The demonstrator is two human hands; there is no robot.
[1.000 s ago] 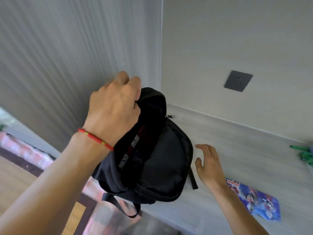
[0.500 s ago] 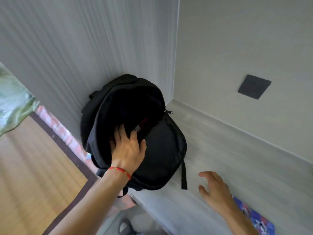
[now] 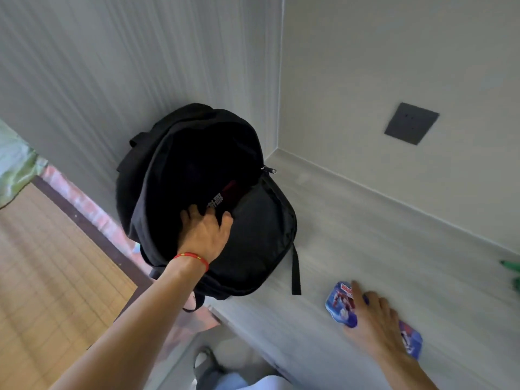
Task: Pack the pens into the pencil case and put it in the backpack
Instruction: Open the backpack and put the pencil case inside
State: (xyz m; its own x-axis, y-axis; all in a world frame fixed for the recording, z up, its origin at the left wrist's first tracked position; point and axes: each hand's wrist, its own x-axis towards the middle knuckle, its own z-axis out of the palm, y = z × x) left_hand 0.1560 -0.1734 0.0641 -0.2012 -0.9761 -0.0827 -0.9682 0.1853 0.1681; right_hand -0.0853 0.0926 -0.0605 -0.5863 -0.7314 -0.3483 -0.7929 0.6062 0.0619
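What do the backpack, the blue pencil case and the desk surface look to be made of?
Backpack: black woven fabric, matte, probably nylon or polyester; it slumps and creases. Pencil case: glossy printed surface with a rounded, rimmed edge, perhaps tin or hard plastic; unclear. Desk: pale grey wood-grain laminate by the look, smooth, with faint streaked grain.

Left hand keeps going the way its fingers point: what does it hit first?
Most likely the dark inside of the open backpack. The left hand already rests at the opening's front edge, fingers aimed inward; depth inside is unclear.
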